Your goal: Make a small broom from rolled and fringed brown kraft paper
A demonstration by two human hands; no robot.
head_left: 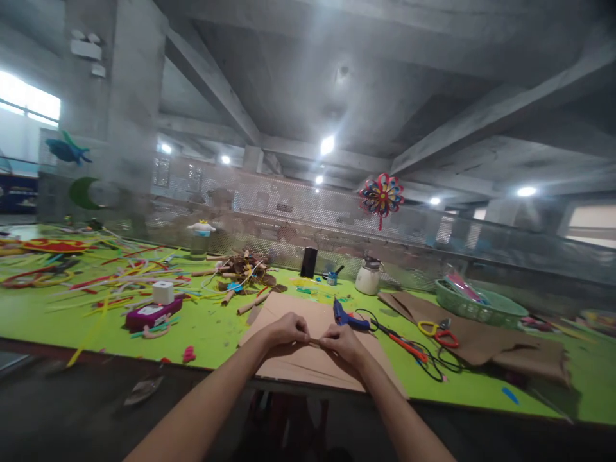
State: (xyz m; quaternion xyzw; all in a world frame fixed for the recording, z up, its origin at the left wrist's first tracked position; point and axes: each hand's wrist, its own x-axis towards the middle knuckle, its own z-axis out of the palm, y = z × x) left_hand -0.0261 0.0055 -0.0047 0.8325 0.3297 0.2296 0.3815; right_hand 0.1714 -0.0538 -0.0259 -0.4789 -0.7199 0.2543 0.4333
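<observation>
Both hands meet over a sheet of brown paper (283, 311) at the table's front edge. My left hand (290, 330) is closed, thumb and fingers pinching one end of a thin brown paper roll (314, 342). At its other end my right hand (341, 342) pinches it the same way. Only a short piece of the roll shows between the fingertips. Just beyond my right hand lies a blue glue gun (351, 317), resting partly on the sheet. Orange-handled tool (408, 346) and black cord lie to its right.
Yellow-and-red scissors (439, 332) rest on crumpled brown paper (500, 343) at right, before a green basket (486, 308). A white bottle (368, 277) and black block (308, 262) stand behind. Leftward are paper tubes (253, 303), a purple box (151, 313) and scattered pipe cleaners (115, 279).
</observation>
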